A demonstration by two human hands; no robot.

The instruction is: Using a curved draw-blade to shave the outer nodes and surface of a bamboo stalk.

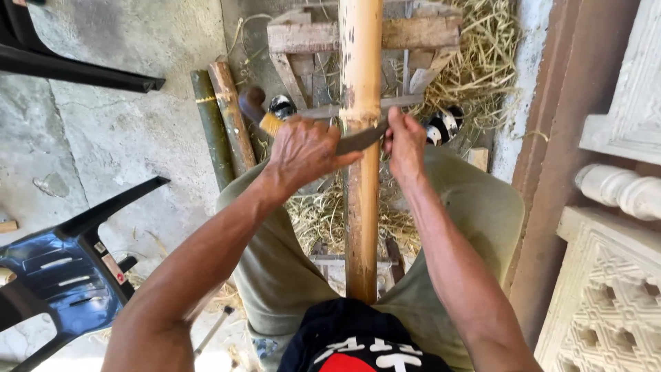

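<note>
Bamboo pole [361, 207] is braced lengthwise between the knees for steadiness. Knife [354, 140] is laid across the pole: left hand [303, 150] clamped on its handle, right hand [406, 145] fingers pinched on its tip, for two-handed scraping.

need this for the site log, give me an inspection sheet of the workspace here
surface: bare concrete floor, straw-like shavings scattered on it
job's things: bamboo pole along the lap; blade laid across it
clutter: two cut bamboo pieces, wooden frame
grippers: left hand closed on the blade's handle end; right hand fingers on the blade's far end
cables: nothing seen
surroundings: dark plastic chair at left, white carved panels at right
</note>
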